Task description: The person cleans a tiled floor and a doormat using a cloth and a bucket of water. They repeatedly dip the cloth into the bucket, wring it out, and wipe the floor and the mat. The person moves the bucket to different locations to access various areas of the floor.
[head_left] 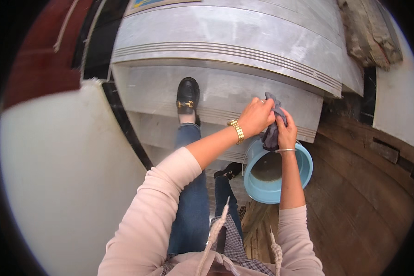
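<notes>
Both my hands grip a bunched dark grey cloth (271,135). My left hand (257,116), with a gold watch at the wrist, holds its upper part. My right hand (287,129), with a silver bangle at the wrist, holds it from the other side. The cloth's lower end hangs over the near part of a light blue plastic bucket (298,172), which holds murky water (269,167). Part of the bucket is hidden behind my right forearm.
Pale stone stairs (224,79) with grooved edges rise ahead; my black loafer (188,95) stands on one step. A white wall (62,165) bounds the left. Wooden planks (352,186) lie at the right, with a worn brown bundle (369,32) above.
</notes>
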`<state>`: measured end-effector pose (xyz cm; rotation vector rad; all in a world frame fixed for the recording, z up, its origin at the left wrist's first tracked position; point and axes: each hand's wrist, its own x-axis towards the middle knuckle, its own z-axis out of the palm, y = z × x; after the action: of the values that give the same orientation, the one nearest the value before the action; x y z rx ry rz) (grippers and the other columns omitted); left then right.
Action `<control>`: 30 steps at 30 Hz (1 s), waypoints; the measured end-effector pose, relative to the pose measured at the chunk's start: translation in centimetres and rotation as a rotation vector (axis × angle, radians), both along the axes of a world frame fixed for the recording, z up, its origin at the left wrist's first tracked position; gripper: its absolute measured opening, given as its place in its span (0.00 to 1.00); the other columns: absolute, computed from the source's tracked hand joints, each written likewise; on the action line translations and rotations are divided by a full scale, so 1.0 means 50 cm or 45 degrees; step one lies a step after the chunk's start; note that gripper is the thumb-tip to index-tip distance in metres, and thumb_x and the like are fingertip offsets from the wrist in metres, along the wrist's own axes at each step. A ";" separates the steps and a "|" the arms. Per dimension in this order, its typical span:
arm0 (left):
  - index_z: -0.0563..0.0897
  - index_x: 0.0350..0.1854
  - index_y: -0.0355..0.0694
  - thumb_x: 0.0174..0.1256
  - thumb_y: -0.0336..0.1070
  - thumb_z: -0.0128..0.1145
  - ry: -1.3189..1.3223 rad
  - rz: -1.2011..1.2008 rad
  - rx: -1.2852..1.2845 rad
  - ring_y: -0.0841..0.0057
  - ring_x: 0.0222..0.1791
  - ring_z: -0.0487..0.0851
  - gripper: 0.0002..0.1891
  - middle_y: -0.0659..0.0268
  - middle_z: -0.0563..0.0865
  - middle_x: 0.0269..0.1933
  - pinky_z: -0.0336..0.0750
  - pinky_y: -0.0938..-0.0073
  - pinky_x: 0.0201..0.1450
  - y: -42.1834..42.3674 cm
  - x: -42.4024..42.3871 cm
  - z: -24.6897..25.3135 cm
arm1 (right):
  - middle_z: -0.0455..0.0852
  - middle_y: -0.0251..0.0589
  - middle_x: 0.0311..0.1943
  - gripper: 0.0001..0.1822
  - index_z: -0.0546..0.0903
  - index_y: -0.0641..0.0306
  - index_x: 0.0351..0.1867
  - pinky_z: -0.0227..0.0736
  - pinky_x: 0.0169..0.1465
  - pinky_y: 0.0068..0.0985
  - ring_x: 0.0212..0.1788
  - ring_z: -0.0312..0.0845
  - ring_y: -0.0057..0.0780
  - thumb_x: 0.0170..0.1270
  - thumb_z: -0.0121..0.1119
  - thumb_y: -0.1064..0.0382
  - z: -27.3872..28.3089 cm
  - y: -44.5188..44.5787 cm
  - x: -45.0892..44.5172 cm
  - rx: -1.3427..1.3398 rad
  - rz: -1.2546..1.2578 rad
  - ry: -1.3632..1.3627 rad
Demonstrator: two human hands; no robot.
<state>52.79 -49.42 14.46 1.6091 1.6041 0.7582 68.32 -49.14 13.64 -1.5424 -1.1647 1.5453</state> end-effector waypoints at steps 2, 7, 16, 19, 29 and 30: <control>0.77 0.41 0.37 0.57 0.32 0.56 0.099 -0.009 0.036 0.49 0.46 0.77 0.10 0.49 0.84 0.44 0.72 0.55 0.51 -0.055 -0.037 0.034 | 0.84 0.37 0.48 0.17 0.79 0.68 0.56 0.72 0.55 0.22 0.49 0.78 0.23 0.66 0.59 0.70 0.007 -0.040 -0.029 0.149 0.126 -0.015; 0.77 0.42 0.37 0.51 0.27 0.59 0.335 0.090 0.432 0.54 0.55 0.75 0.14 0.55 0.78 0.60 0.71 0.58 0.58 -0.144 -0.155 0.111 | 0.83 0.49 0.51 0.18 0.80 0.66 0.54 0.73 0.57 0.29 0.54 0.80 0.39 0.60 0.62 0.73 0.067 -0.088 -0.144 0.678 0.297 -0.158; 0.78 0.49 0.39 0.55 0.26 0.57 0.583 0.238 0.317 0.57 0.65 0.70 0.17 0.60 0.71 0.68 0.66 0.57 0.65 -0.182 -0.287 -0.207 | 0.71 0.52 0.64 0.31 0.76 0.55 0.62 0.60 0.68 0.48 0.68 0.63 0.53 0.53 0.70 0.60 -0.156 -0.057 -0.285 0.919 0.789 -0.663; 0.78 0.53 0.40 0.60 0.32 0.56 0.633 0.063 0.176 0.62 0.69 0.68 0.17 0.63 0.71 0.69 0.61 0.55 0.69 -0.183 -0.349 -0.332 | 0.57 0.49 0.74 0.38 0.71 0.43 0.67 0.45 0.73 0.56 0.75 0.48 0.55 0.53 0.68 0.42 -0.304 -0.037 -0.339 0.844 1.111 -1.099; 0.80 0.49 0.36 0.65 0.35 0.53 0.772 0.295 -0.022 0.62 0.68 0.69 0.13 0.59 0.76 0.64 0.62 0.57 0.71 -0.282 -0.695 -0.434 | 0.63 0.50 0.71 0.33 0.75 0.46 0.65 0.44 0.72 0.58 0.74 0.50 0.58 0.58 0.62 0.41 -0.422 -0.108 -0.742 1.056 1.154 -1.038; 0.79 0.50 0.35 0.66 0.34 0.52 0.779 0.400 -0.064 0.59 0.67 0.70 0.13 0.57 0.75 0.64 0.65 0.58 0.69 -0.304 -0.751 -0.439 | 0.64 0.49 0.70 0.31 0.74 0.46 0.65 0.46 0.72 0.55 0.73 0.53 0.55 0.60 0.61 0.43 -0.424 -0.114 -0.818 1.103 1.175 -0.988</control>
<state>15.22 -64.60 -7.46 1.6660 2.3287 0.3805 27.44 -54.85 -7.56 -0.9832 -2.7812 0.5690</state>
